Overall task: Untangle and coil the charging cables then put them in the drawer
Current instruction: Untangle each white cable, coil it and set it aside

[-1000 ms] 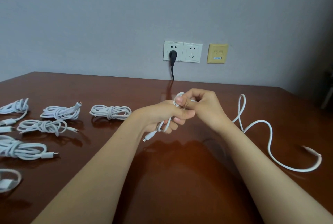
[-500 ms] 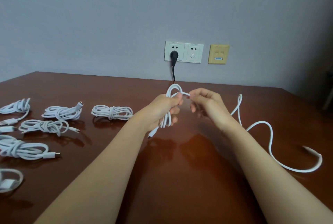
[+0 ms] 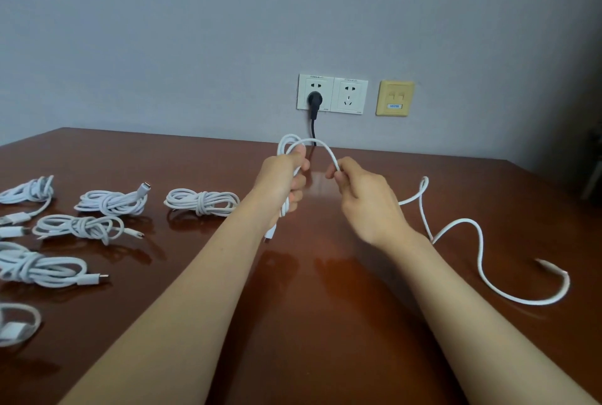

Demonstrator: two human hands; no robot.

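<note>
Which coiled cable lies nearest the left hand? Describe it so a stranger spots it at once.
On the brown table, a cluster of coiled white cables lies on the left side. The bundle in question is the rightmost of them, in the far row, closest to the left hand. Unlike its neighbour, whose plug sticks up, it shows no plug end.

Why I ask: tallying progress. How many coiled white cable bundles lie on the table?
6 coiled white bundles, all at left: back row, three; middle one; nearer two. More may sit off-frame.
</note>
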